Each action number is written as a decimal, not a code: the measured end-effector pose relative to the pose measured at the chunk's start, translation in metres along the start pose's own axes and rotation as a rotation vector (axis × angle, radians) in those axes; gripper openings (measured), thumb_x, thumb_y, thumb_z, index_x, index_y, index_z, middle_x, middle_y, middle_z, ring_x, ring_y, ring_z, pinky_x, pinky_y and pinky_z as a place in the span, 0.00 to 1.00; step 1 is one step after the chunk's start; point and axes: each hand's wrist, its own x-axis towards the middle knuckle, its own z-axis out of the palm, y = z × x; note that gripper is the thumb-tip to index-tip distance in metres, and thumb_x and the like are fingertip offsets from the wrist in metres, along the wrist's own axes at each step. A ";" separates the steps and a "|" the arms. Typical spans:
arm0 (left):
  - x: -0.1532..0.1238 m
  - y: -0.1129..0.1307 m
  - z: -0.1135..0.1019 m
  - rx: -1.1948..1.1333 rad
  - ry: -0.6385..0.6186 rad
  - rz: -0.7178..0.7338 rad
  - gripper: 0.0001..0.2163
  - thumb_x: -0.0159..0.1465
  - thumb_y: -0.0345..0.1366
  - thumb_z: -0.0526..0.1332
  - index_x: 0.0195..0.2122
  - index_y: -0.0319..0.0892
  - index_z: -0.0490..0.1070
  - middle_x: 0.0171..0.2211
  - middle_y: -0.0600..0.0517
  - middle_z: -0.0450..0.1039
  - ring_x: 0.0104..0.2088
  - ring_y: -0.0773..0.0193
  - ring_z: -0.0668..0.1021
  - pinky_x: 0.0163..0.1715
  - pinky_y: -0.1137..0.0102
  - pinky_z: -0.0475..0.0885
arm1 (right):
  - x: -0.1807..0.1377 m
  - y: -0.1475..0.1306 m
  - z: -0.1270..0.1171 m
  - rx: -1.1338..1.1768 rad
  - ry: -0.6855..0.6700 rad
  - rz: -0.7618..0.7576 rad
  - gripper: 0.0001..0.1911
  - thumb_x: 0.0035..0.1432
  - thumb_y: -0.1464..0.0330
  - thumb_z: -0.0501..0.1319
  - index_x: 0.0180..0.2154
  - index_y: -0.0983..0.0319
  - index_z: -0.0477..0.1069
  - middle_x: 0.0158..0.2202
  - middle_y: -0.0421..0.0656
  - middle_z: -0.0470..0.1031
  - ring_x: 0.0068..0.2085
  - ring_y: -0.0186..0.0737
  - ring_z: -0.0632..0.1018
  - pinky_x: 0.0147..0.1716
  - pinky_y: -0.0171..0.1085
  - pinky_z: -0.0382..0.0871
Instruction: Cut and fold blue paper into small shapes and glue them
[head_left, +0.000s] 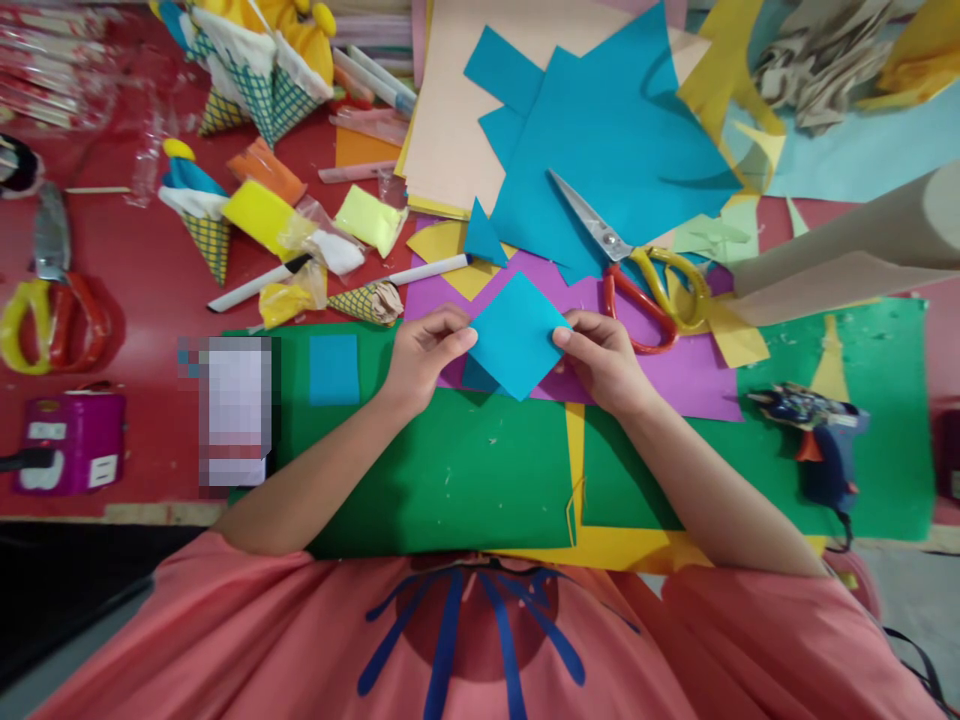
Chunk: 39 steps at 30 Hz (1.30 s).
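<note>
1. We see a smooth, flat blue paper square (520, 325), turned like a diamond, held in front of the body above a purple sheet (682, 385) and the edge of a green sheet (480, 470).
2. Our left hand (429, 360) pinches its left corner between thumb and fingers; our right hand (606, 362) pinches the right corner likewise. The hands are apart, with the square spanning them.
3. Just beyond the right hand we find metal-bladed scissors (634, 262), blades together, with one glossy red and one yellow handle loop.
4. Beyond lies a large, angular blue sheet (607, 150) with cut edges, over pale peach paper (442, 110).
5. On the left we see a checked cone (206, 240) with a puffy white rim, near a soft-looking yellow packet (259, 215).
6. Beneath the square, another blue piece (480, 376) is mostly hidden.
7. A pale paper roll (855, 235) is cut off by the right edge, and pixelation keeps us from identifying a pale rectangular object (236, 410).
</note>
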 end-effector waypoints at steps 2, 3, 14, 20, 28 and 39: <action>0.001 0.001 0.001 -0.014 0.025 0.003 0.15 0.54 0.45 0.67 0.21 0.42 0.67 0.24 0.55 0.63 0.27 0.69 0.67 0.29 0.71 0.65 | 0.001 0.001 -0.001 0.019 0.039 -0.010 0.13 0.52 0.60 0.67 0.26 0.61 0.71 0.20 0.34 0.67 0.21 0.27 0.68 0.21 0.30 0.64; 0.002 0.002 0.002 -0.025 0.038 0.002 0.16 0.54 0.46 0.68 0.21 0.42 0.66 0.23 0.55 0.63 0.26 0.70 0.66 0.28 0.71 0.65 | 0.002 0.001 -0.001 0.035 0.058 -0.015 0.13 0.52 0.59 0.68 0.25 0.61 0.70 0.20 0.34 0.67 0.20 0.27 0.68 0.21 0.30 0.64; 0.006 0.006 0.004 -0.040 0.093 0.021 0.21 0.52 0.51 0.68 0.21 0.43 0.60 0.22 0.56 0.57 0.23 0.70 0.63 0.25 0.70 0.61 | 0.005 -0.001 0.001 0.116 0.109 0.000 0.14 0.48 0.59 0.69 0.26 0.60 0.69 0.19 0.35 0.67 0.20 0.28 0.67 0.19 0.30 0.64; 0.005 0.005 0.004 -0.001 0.100 0.016 0.22 0.53 0.53 0.66 0.22 0.43 0.58 0.22 0.56 0.56 0.24 0.69 0.63 0.26 0.70 0.61 | 0.005 -0.001 0.002 0.100 0.137 -0.015 0.14 0.49 0.58 0.68 0.26 0.60 0.68 0.18 0.34 0.64 0.20 0.28 0.67 0.19 0.30 0.64; 0.001 0.008 0.002 -0.049 0.087 0.100 0.21 0.59 0.53 0.59 0.21 0.43 0.56 0.23 0.53 0.58 0.25 0.67 0.68 0.24 0.69 0.66 | 0.004 0.003 0.003 0.038 0.140 -0.093 0.12 0.52 0.61 0.67 0.26 0.61 0.70 0.19 0.34 0.66 0.20 0.27 0.68 0.21 0.30 0.64; -0.006 0.008 0.005 -0.139 -0.040 0.106 0.16 0.55 0.50 0.64 0.25 0.44 0.62 0.23 0.55 0.60 0.23 0.69 0.66 0.22 0.72 0.63 | -0.002 0.000 0.012 -0.298 0.150 -0.212 0.11 0.55 0.63 0.64 0.25 0.62 0.69 0.20 0.36 0.68 0.22 0.28 0.67 0.23 0.32 0.61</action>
